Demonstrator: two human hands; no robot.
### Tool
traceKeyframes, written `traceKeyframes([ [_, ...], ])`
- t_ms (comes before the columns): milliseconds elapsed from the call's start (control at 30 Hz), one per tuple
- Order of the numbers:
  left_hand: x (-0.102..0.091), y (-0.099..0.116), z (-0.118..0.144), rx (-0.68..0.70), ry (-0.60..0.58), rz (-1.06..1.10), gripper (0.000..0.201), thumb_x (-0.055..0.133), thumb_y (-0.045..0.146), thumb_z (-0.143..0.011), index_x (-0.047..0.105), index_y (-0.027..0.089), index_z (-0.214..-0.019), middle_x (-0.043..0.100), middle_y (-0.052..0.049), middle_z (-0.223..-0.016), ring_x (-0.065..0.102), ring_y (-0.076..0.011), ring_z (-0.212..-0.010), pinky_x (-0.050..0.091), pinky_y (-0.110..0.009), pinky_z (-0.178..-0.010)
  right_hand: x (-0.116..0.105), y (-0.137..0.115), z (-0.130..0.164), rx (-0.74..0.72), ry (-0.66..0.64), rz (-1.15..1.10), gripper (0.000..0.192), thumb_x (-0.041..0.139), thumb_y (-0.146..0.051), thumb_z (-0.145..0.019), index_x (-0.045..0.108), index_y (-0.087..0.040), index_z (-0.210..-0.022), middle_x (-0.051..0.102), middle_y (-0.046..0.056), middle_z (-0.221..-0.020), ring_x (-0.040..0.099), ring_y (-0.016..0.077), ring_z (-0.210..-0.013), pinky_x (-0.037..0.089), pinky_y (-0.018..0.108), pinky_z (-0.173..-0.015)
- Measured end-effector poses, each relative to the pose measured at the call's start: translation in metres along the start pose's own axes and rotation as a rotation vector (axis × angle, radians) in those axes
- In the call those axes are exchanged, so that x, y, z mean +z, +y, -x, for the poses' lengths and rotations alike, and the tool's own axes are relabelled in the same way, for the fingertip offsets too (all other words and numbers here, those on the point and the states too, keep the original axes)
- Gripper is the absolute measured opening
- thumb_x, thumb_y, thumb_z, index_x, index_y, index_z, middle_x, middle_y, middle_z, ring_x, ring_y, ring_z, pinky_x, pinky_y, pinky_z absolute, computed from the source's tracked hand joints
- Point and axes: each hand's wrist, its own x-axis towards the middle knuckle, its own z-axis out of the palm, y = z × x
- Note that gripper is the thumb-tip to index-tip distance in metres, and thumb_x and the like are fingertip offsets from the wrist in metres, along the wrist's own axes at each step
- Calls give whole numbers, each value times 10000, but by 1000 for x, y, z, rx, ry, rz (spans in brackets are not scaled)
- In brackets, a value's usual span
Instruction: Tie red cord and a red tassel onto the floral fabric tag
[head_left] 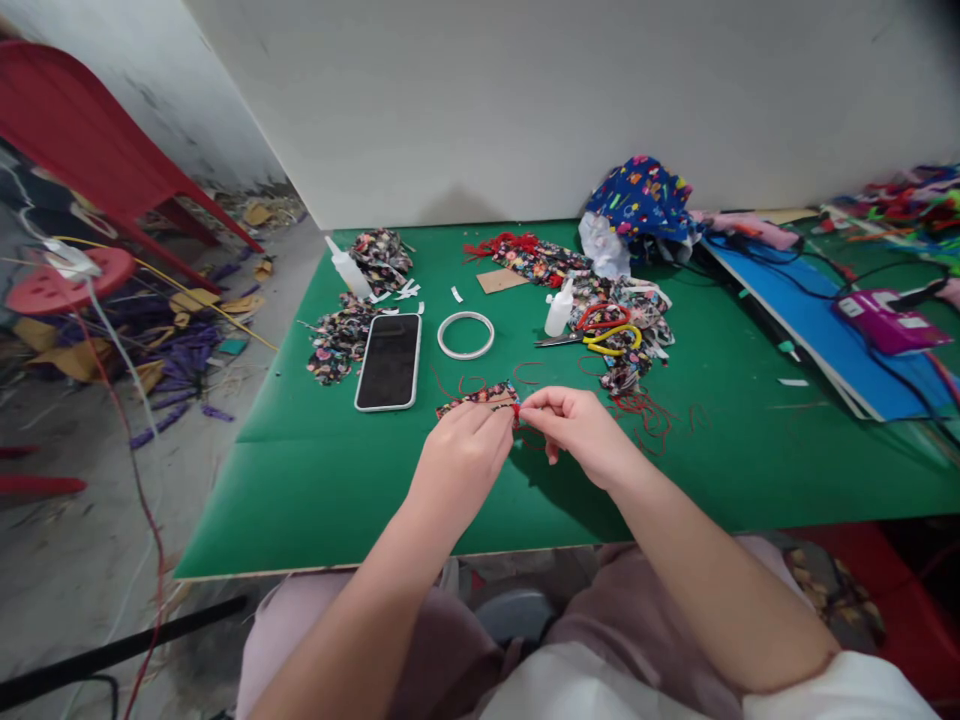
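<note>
Fingers of the left hand (463,448) grasp a floral fabric strip (493,392) near the middle of the green table (330,490); the right hand (576,425) pinches red cord (516,409) at the strip's right end. Beyond lie a smartphone (389,362), a white ring (466,355) and scissors (587,338).

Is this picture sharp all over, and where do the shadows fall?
In the head view, the middle is fairly clear, but the red chair at the left and the coloured strips at the far right look smeared; in the head view, a soft shadow lies on the green table below the right hand, with a fainter one on the pale panel.
</note>
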Motion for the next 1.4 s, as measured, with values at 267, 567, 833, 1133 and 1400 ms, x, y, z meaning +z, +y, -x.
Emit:
traceKeyframes([
  [267, 4, 4, 0, -17, -16, -53, 158, 464, 124, -863, 620, 120, -886, 698, -68, -845, 639, -165, -784, 506, -298, -762, 5, 3, 0, -16, 73, 91, 170, 602, -318, -726, 598, -158, -783, 402, -92, -481, 394, 41, -373, 377, 149, -310],
  [567, 8, 3, 2, -187, -55, 110, 156, 490, 142, -834, 644, 147, -862, 702, -64, -893, 639, -171, -795, 488, -283, -759, 4, 3, 0, 2, 67, 55, 175, 608, -319, -719, 601, -159, -789, 446, -81, -503, 402, 40, -372, 376, 156, -311],
  [833, 3, 7, -5, -542, -244, 334, 175, 503, 171, -772, 648, 161, -673, 584, 30, -571, 472, -82, -511, 357, -199, -523, 6, -1, 1, 68, 30, -33, 157, 612, -297, -703, 580, -152, -752, 492, -75, -499, 383, 27, -337, 325, 148, -289],
  [1133, 9, 5, -7, -925, -195, 978, 155, 576, 279, -719, 625, 148, -654, 531, 36, -505, 475, -82, -478, 357, -200, -477, 1, -4, 2, 134, -48, -263, 167, 651, -280, -672, 561, -154, -733, 386, -114, -437, 268, 8, -335, 319, 140, -305],
  [1400, 14, 2, -5, -1004, -158, 1263, 146, 632, 276, -692, 615, 141, -638, 528, 38, -477, 458, -72, -471, 356, -208, -508, -4, -2, 0, 229, -156, -434, 160, 668, -252, -685, 558, -156, -749, 356, -124, -429, 231, 0, -335, 283, 114, -312],
])
